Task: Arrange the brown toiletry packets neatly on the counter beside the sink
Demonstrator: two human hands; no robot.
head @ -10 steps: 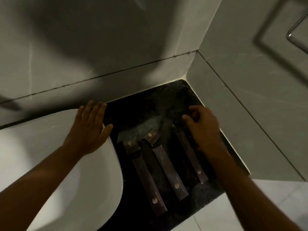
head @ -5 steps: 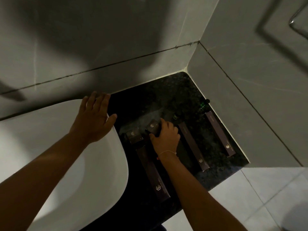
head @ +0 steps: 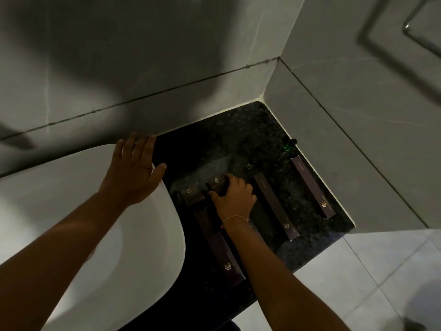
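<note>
Grey tiled walls point(head: 167, 56) fill the upper frame, meeting at a corner. A white sink point(head: 83, 235) spans lower left; the left hand point(head: 133, 173) lies flat, fingers spread, on its rim. On the dark speckled bench point(head: 243, 139) at centre, brown packets point(head: 312, 187) lie in parallel; the right hand point(head: 232, 198) closes its grip on a small packet point(head: 216, 181).

Three long brown packets point(head: 275, 207) and two small square ones point(head: 192, 194) lie flat, roughly parallel, on the dark speckled counter point(head: 250, 132).
</note>
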